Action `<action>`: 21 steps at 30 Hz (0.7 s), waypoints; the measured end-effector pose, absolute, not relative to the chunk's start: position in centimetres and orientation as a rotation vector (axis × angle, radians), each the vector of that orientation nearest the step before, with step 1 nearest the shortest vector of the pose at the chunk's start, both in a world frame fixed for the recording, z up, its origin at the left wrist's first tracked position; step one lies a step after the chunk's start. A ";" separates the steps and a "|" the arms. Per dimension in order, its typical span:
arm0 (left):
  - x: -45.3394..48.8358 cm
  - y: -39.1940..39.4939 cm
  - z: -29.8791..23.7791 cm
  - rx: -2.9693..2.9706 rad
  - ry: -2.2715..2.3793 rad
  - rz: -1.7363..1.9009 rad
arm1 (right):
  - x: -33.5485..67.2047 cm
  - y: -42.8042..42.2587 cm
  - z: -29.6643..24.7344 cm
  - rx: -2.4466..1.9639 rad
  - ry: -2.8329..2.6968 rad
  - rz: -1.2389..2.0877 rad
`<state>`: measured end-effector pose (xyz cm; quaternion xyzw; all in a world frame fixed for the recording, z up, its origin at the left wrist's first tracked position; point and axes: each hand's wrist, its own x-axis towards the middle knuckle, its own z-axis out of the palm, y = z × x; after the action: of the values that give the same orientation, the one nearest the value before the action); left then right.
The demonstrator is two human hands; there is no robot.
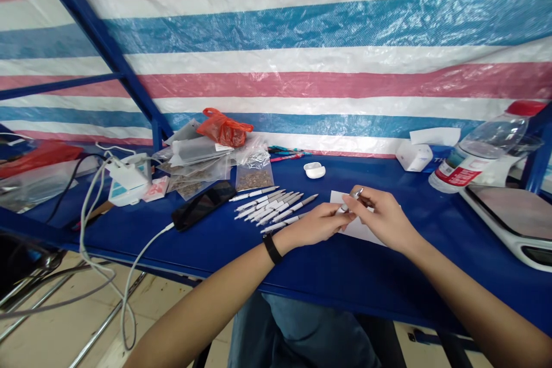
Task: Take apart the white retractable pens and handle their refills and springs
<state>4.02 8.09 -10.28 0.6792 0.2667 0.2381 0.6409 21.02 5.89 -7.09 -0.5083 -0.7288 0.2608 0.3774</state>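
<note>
Between my two hands is a white pen [343,207] with a silver end, held over a sheet of white paper [362,231]. My left hand [317,224], with a black band at the wrist, is closed around the pen's lower part. The fingers of my right hand [382,215] pinch its silver end; part of the pen is hidden by the fingers. Just left of my left hand, several white and grey pens [276,206] lie side by side on the blue table [241,247].
A black phone [203,205] with a white cable lies left of the pens. Behind are plastic bags of small parts [254,178], an orange bag [224,126] and a white earphone case [314,170]. At right stand a large bottle [478,152] and a scale [513,213].
</note>
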 end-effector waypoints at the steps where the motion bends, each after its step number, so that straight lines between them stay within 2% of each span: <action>1: 4.0 8.1 -10.3 1.550 0.602 0.544 | 21.1 5.9 -7.1 -1.298 -1.873 0.670; 21: 4.1 7.8 -9.8 1.622 0.674 0.519 | 21.1 6.0 -7.1 -1.211 -1.907 0.549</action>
<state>4.06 7.81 -9.85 0.7022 0.2920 0.2247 0.6092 21.10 6.02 -7.14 -0.4781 -0.7528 0.2166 0.3972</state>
